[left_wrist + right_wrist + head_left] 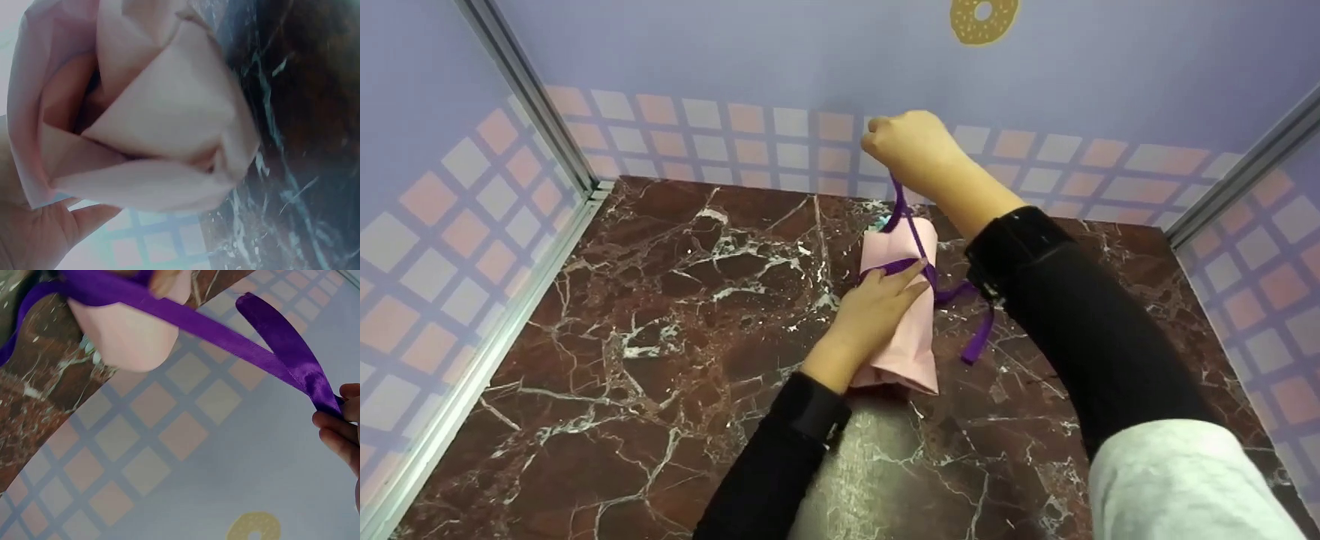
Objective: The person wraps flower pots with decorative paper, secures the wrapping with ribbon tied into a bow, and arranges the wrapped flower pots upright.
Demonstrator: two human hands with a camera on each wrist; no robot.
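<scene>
A pink paper-wrapped package (913, 334) lies on the marble-patterned surface in the head view, a purple ribbon (978, 341) around its middle. My left hand (877, 309) lies across the package, fingers extended and pressing where the ribbon crosses. Up close in the left wrist view, folded paper (169, 107) forms the package's near end, with a gap in the folds. Raised beyond the package, my right hand (913, 146) pinches one ribbon end. That length runs taut from the package in the right wrist view, and a short tail sticks out from the fingertips (332, 422).
Brown marble-patterned surface (660, 420) surrounds the package. A lilac wall (735, 52) with pink and white squares rises behind it, with more walls left and right. Light blue bits (879, 223) show at the package's far end. The other ribbon tail lies to the right.
</scene>
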